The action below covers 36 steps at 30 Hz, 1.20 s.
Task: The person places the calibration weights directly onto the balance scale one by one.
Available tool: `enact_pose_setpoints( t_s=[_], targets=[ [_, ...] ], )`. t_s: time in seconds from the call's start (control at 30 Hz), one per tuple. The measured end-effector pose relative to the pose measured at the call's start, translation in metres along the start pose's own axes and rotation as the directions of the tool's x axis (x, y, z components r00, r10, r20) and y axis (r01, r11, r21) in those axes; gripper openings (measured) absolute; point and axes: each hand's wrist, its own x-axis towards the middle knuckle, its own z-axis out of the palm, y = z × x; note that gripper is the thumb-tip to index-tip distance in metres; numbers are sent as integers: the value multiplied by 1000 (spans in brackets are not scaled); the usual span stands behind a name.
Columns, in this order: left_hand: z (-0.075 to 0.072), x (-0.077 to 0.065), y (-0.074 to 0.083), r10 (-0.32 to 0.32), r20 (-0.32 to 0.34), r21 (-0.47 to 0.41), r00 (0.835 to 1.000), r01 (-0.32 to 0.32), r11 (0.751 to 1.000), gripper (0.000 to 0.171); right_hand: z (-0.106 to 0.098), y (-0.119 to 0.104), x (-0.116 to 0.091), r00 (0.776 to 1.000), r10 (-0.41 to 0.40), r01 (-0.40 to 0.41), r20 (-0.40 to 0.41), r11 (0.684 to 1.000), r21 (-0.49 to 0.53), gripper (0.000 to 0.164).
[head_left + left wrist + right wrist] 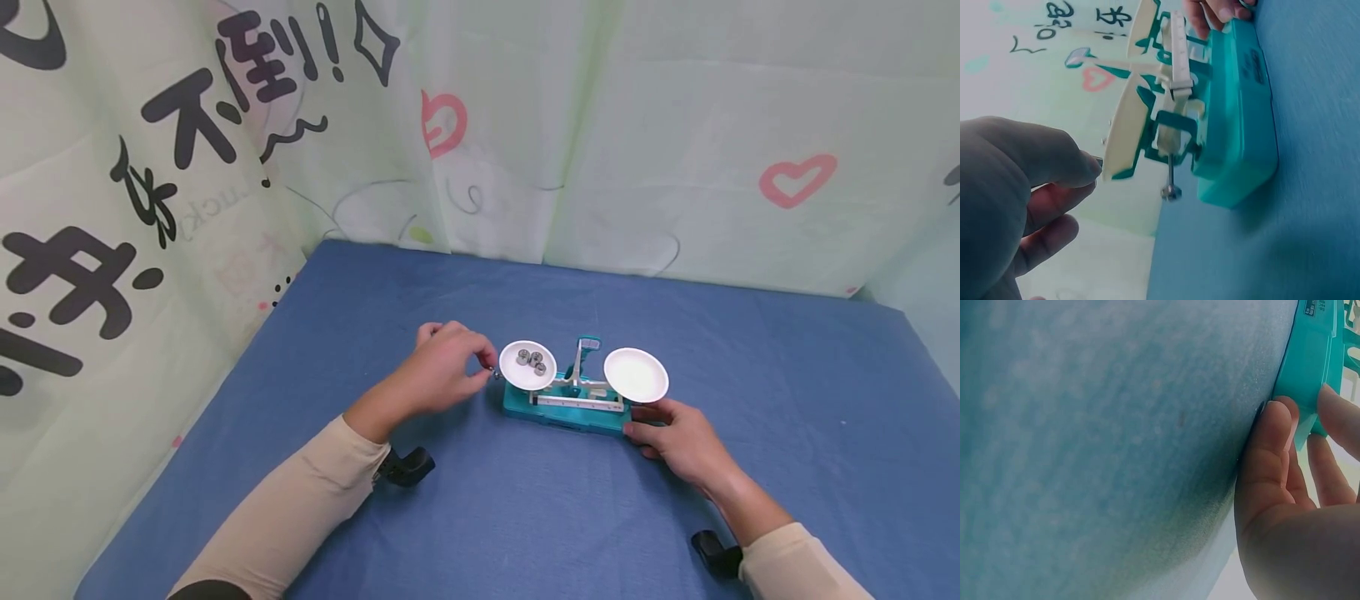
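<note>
A toy balance scale with a teal base [567, 414] stands on the blue cloth. Its left white pan [512, 376] holds several metal nuts [522, 357]; the right white pan [636, 375] is bare. My left hand [447, 367] is at the left pan's outer edge. Between its thumb and forefinger shows a sliver of a small metal piece [1099, 160], mostly hidden by the fingers. Just below them, the scale's adjusting screw [1170, 192] sticks out, apart from the hand. My right hand [678, 442] grips the right end of the base, fingers around its corner [1300, 403].
A printed white curtain [675, 108] hangs behind and to the left of the table, at the blue cloth's [480, 517] edge. The scale's upright pointer [578, 360] rises between the pans. A black wrist device [406, 467] sits under the left forearm, another [716, 554] by the right.
</note>
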Motion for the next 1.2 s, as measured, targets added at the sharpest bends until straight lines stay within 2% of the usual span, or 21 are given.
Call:
enact_pose_setpoints(
  t_s=[0.33,0.63,0.9,1.2],
  targets=[
    [5,18,17,3,47,7,999,-3,1000,8,0,2,2,1000,-1,1,-3,1000,2,51],
    [8,30,30,-2,55,101,998,-4,995,6,0,2,0,1000,3,-3,0,1000,10,51],
    [9,33,37,16,29,146,999,-20,989,9,0,2,0,1000,-9,9,2,1000,7,52],
    [8,33,40,28,36,161,999,-34,986,15,0,2,0,1000,-12,12,-1,1000,-2,53]
  ],
)
